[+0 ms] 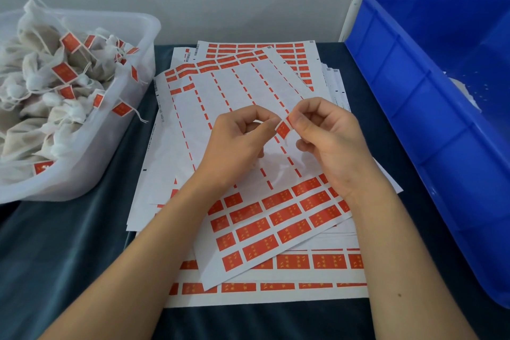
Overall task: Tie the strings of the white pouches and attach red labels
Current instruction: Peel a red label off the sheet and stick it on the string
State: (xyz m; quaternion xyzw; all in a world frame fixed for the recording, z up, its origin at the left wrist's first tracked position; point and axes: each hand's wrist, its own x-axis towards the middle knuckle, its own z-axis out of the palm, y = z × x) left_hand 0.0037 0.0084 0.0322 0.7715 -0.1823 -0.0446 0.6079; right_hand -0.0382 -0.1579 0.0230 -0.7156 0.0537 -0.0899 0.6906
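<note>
Head view: left hand (237, 143) and right hand (328, 138) pinch red label (284, 127).

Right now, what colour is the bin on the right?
Blue bin, clearest in the head view.

Dark teal cloth-covered table (69, 257) under label sheets (276, 229), translucent tub (82, 174) left, blue crate (427, 119) right.

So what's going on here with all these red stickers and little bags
A person is labelling pouches. Both hands, left hand and right hand, pinch a single red label between their fingertips above the sticker sheets; a thin white string seems to hang from it. The top sheet is mostly peeled. Finished white pouches with red labels fill the clear bin on the left. A blue crate sits on the right.
</note>
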